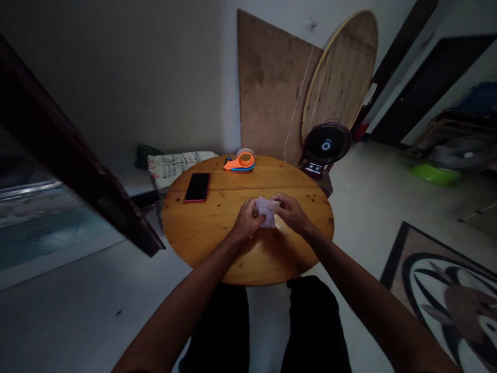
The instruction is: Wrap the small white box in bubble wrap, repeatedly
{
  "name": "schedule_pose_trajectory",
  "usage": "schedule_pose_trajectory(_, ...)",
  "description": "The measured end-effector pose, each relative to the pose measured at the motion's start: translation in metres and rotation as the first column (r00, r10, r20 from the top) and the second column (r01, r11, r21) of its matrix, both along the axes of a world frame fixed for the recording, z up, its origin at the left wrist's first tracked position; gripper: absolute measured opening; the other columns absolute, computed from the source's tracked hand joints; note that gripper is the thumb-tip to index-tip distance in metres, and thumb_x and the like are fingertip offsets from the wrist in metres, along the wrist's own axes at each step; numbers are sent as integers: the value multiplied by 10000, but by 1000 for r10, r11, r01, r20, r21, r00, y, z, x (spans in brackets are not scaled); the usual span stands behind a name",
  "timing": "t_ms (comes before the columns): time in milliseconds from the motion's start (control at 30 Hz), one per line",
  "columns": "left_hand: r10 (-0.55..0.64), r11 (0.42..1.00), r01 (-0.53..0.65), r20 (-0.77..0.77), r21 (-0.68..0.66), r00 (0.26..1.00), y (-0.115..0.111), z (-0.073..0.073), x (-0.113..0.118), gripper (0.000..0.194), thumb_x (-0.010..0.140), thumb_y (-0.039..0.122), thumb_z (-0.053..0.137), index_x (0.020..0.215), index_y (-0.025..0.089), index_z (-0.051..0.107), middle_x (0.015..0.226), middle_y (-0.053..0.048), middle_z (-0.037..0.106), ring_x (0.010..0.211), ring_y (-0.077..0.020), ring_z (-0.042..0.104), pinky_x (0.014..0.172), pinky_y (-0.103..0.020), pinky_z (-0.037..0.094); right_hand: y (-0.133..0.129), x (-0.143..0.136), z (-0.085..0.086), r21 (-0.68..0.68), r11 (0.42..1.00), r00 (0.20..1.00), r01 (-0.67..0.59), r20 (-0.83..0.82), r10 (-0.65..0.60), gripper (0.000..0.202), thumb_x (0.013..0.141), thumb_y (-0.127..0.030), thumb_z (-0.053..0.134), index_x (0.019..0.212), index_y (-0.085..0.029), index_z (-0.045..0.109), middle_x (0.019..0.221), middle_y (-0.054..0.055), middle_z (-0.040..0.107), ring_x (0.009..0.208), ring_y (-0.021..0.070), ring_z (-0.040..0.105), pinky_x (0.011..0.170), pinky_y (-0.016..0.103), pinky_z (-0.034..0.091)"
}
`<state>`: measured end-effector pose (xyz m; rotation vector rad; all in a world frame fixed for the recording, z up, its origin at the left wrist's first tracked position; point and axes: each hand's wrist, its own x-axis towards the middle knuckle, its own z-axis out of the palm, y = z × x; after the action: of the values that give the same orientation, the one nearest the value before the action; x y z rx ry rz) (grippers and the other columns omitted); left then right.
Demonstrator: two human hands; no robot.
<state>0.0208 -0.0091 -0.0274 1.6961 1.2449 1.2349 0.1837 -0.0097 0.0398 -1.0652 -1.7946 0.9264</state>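
The round wooden table [217,223] is the largest thing near the person, who holds a small pale packet above its middle. Behind the table, a brown board [267,77] leans against the wall, with an oval-looking wooden board [345,72] to its right. A dark fan [326,146] stands beyond the table's far right edge, in front of the boards. Beyond the far left edge lies a pale printed sack [174,166]; its contents cannot be told. A dark green bag [147,153] sits beside it, also with contents hidden.

On the table, a dark-screened phone [198,187] with a red edge lies at the left. An orange and blue tape dispenser [235,163] sits at the far edge, right of the phone, and carries a roll of tape. Both are well apart from the hands.

The left hand [247,220] grips the left side of the pale packet [267,218] between thumb and fingers. The right hand [289,210] pinches its upper right part. Whether anything is inside cannot be told.
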Motion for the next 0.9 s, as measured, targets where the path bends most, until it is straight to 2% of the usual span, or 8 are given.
schedule_pose_trajectory(133,-31,999,31,16,-20,999,0,-1,-2,282,744,173,622,1024,185,583,1017,-33,595,967,-175,563,877,-326,485,-11,0,-7,73,997,996,-4,84,-2,119,755,-310,582,773,-193,594,729,0,576,678,141,510,654,253,405)
schedule_pose_trajectory(300,-48,999,48,24,-8,999,-1,3,-5,245,682,143,667,916,164,599,965,-24,546,892,-152,551,819,-285,473,-19,-1,-18,145,989,987,18,157,-41,107,759,-233,546,824,-209,627,847,34,663,814,181,591,771,283,448)
schedule_pose_trajectory(467,-167,978,182,139,-106,976,-6,11,-10,172,704,197,625,871,163,606,876,-1,561,740,-113,529,690,-234,455,-25,0,-28,207,978,975,23,212,-67,130,766,-219,545,860,-217,636,912,48,679,853,191,607,805,301,454)
schedule_pose_trajectory(567,-222,954,258,224,-150,949,-6,12,-12,193,686,224,631,868,164,605,811,12,584,711,-110,534,672,-222,446,-30,-1,-32,234,972,975,31,205,-81,126,774,-218,540,862,-219,630,929,53,684,865,193,614,816,306,458)
schedule_pose_trajectory(700,-279,927,333,275,-174,920,-2,8,-19,266,673,255,650,924,169,631,903,-18,651,790,-135,589,735,-246,468,-37,-5,-36,278,960,977,45,190,-101,133,787,-206,523,875,-221,621,993,61,685,949,198,624,872,322,467)
schedule_pose_trajectory(900,-360,873,441,334,-209,871,-4,11,-33,346,654,177,630,1000,171,630,931,-30,670,801,-147,614,753,-266,480,-39,-3,-45,378,926,976,-10,204,-73,144,808,-172,516,903,-226,611,1054,81,681,1043,202,627,941,368,477)
